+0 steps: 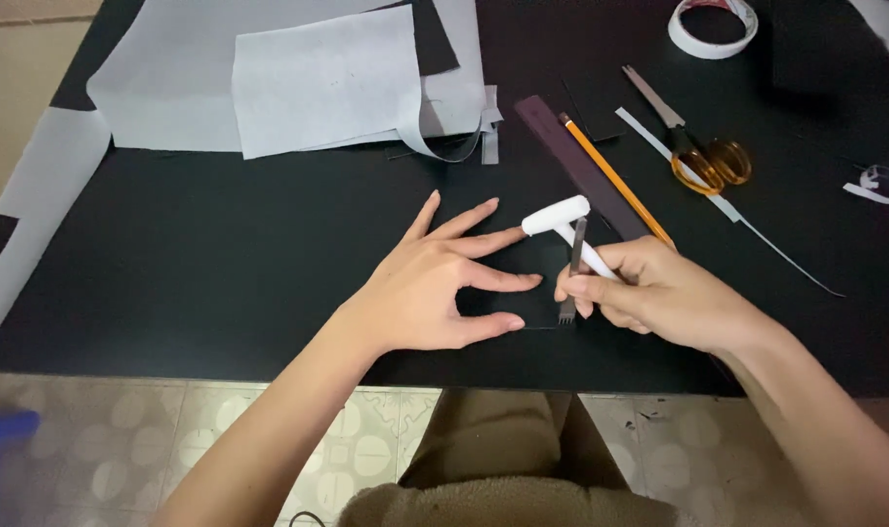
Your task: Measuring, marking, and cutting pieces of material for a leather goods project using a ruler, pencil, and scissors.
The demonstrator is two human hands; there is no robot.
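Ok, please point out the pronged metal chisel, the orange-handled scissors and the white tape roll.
Pronged metal chisel (573, 278): head view, on its grey shaft above the prongs.
Orange-handled scissors (713, 161): head view, on the orange finger loops.
White tape roll (681, 35): head view, on the left side of the ring.

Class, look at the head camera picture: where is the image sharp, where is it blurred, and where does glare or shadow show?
Head view: both hands, left hand and right hand, look sharp; the blue thing at lower left is blurred; soft sheen on the white mallet; faint shadows under the fingers on the black table.
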